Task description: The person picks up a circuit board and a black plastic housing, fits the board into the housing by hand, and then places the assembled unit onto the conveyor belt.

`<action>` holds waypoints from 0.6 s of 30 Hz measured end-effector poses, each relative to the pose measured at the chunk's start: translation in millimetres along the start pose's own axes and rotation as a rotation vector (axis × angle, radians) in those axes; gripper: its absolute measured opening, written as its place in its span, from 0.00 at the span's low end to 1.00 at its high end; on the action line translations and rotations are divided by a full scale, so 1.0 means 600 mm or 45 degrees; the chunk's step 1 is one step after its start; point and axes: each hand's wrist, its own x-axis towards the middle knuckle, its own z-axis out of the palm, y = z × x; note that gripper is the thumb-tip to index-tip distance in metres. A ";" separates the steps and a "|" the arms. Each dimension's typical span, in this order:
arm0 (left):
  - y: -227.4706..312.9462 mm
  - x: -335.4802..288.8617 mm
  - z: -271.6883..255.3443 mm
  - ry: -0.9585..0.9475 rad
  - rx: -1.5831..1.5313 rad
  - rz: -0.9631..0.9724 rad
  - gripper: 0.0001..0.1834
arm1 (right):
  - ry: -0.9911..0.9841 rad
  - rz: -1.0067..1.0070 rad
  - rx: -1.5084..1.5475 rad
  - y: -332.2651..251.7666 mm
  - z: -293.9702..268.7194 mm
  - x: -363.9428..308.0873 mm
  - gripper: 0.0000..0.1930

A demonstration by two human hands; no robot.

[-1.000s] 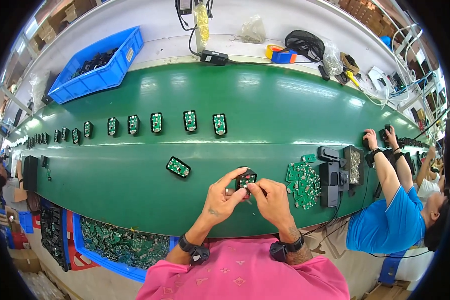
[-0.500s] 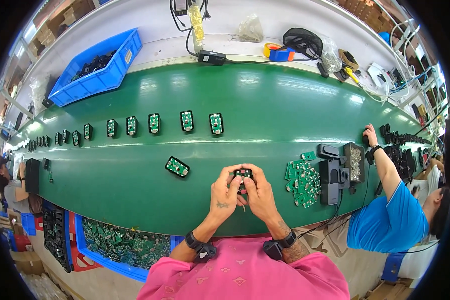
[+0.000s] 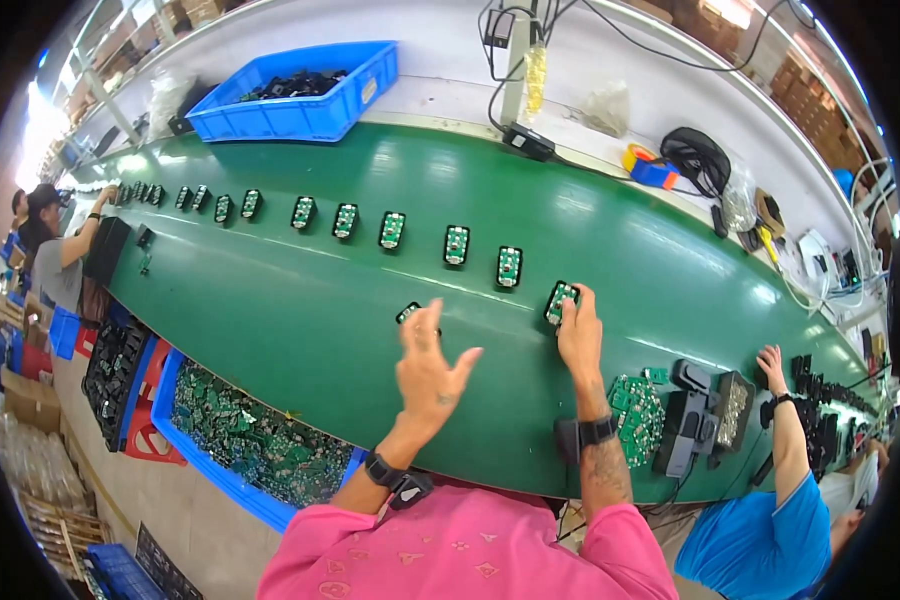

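My right hand (image 3: 582,345) is closed around a black plastic case with a green circuit board (image 3: 561,304) in it, at the right end of a row of similar cases. Thumb and fingers grip its sides, low at the green table. My left hand (image 3: 428,375) is open, thumb and fingers spread, holding nothing. Its fingertips hover over another black case with a board (image 3: 407,312), which the hand partly covers. The closest case in the row (image 3: 510,266) stands left of my right hand, board side up.
A heap of loose green boards (image 3: 637,415) lies right of my right forearm, beside a black device (image 3: 682,430) and a tray of small metal parts (image 3: 735,410). A blue crate (image 3: 270,125) stands at the back; a blue bin of boards (image 3: 185,440) sits below the table edge. Co-workers sit at both sides.
My hands have come apart. The right carried the case forward to the row's right end; the left moved away, opening over the loose case. The whole view has turned.
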 end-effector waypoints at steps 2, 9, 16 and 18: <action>-0.022 0.000 -0.030 0.051 0.160 -0.328 0.48 | 0.077 -0.181 -0.263 0.020 0.018 0.046 0.17; -0.114 0.016 0.007 -0.096 0.324 -0.070 0.54 | 0.162 -0.148 -0.575 -0.006 0.050 0.072 0.21; -0.034 0.028 0.055 -0.187 -0.234 0.170 0.44 | -0.448 -0.247 0.370 -0.012 0.025 -0.074 0.15; -0.018 0.041 0.087 -0.198 -0.224 0.350 0.45 | -0.403 -0.216 0.520 -0.004 0.029 -0.072 0.15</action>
